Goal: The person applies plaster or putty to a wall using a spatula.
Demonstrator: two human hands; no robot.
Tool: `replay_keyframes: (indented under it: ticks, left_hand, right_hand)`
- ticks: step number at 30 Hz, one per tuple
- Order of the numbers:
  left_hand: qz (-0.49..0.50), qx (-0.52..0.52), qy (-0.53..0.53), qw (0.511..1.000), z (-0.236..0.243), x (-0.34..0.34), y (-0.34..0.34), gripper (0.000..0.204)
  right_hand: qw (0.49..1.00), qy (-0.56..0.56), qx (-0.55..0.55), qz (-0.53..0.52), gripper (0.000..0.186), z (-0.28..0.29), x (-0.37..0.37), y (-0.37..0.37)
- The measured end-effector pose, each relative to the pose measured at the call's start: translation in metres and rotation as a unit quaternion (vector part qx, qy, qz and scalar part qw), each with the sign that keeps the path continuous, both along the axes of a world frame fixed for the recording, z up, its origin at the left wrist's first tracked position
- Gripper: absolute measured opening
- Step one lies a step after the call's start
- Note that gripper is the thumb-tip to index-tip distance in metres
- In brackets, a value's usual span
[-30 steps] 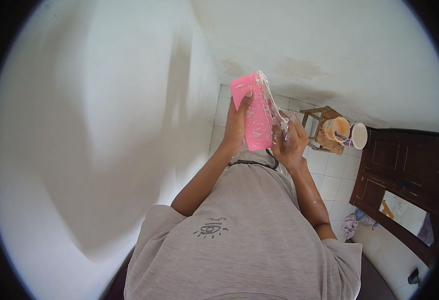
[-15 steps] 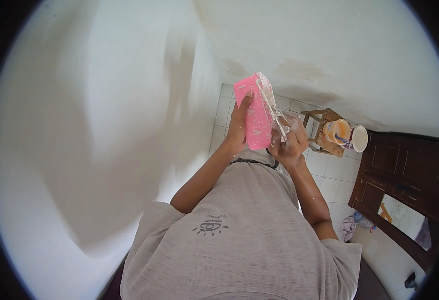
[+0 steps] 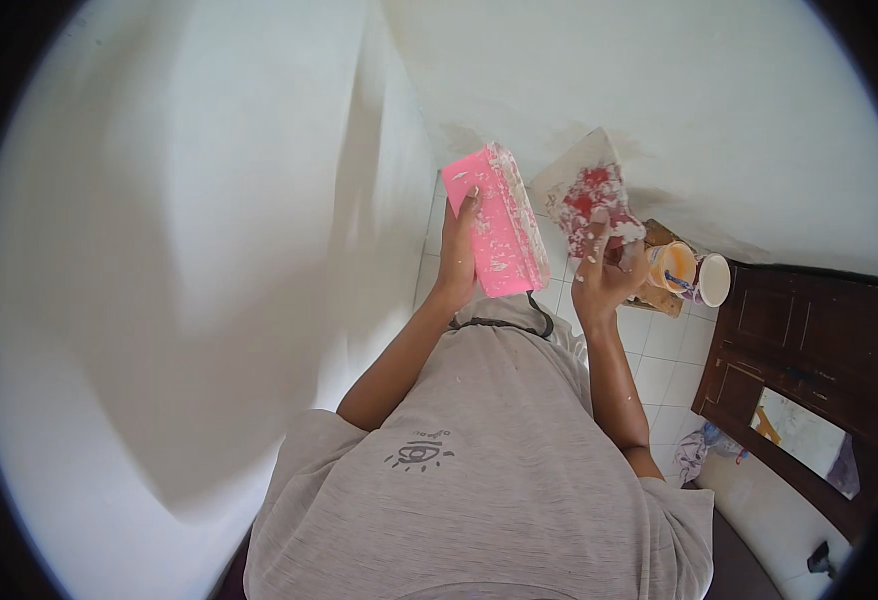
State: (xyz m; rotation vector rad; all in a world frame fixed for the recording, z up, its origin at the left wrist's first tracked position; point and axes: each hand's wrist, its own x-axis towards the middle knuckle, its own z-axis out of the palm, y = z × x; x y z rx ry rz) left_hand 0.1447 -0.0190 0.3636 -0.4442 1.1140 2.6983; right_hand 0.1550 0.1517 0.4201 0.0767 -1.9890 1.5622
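Observation:
My left hand [image 3: 458, 250] is closed round the side of a pink plastic box-shaped tub [image 3: 502, 240], its thumb lying on the near face. White putty smears the tub's pink face and lies thick along its right-hand rim. Just right of the tub, my right hand [image 3: 604, 280] grips a putty scraper [image 3: 567, 185] at its red, putty-caked end. The scraper's wide pale blade points up and away, apart from the tub. White specks dot the fingers of my right hand.
Walls rise at the left [image 3: 239, 200] and ahead [image 3: 519, 60], the far one with damp-looking patches. To the right, an orange-white bucket [image 3: 671, 266] and a white bucket [image 3: 713, 280] stand by a wooden stool [image 3: 656, 299]. A dark wooden door [image 3: 794, 330] is beyond, over a tiled floor.
My right hand has lifted the scraper away from the tub's rim, up and to the right, turning its wide face into view. The tub has shifted slightly left with my left hand.

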Motion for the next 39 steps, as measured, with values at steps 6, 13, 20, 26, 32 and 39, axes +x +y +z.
replay_keyframes:
  ticks: [6, 13, 20, 26, 32, 39]
  left_hand:
    - [0.055, -0.150, 0.038, 0.986, 0.017, -0.005, 0.002, 0.061]
    - [0.020, -0.110, -0.010, 0.994, 0.030, -0.006, 0.004, 0.066]
    - [-0.018, -0.059, -0.021, 0.998, 0.030, -0.007, 0.004, 0.065]
    - [-0.040, -0.003, -0.042, 0.998, 0.029, -0.005, 0.005, 0.062]
    - [-0.041, -0.006, -0.024, 0.999, 0.011, -0.003, 0.008, 0.057]
    - [-0.068, 0.048, -0.032, 0.996, 0.004, -0.004, 0.004, 0.055]
  right_hand:
    - [0.993, -0.019, 0.107, 0.036, 0.024, -0.010, 0.017, -0.016]
    - [0.983, 0.084, 0.160, 0.038, 0.031, -0.005, 0.017, -0.026]
    - [0.973, 0.127, 0.189, 0.036, 0.030, -0.009, 0.016, -0.027]
    - [0.955, 0.203, 0.210, 0.061, 0.024, -0.011, 0.013, -0.026]
    - [0.942, 0.220, 0.236, 0.092, 0.032, -0.014, 0.011, -0.022]
    - [0.930, 0.243, 0.251, 0.112, 0.031, -0.011, 0.012, -0.020]
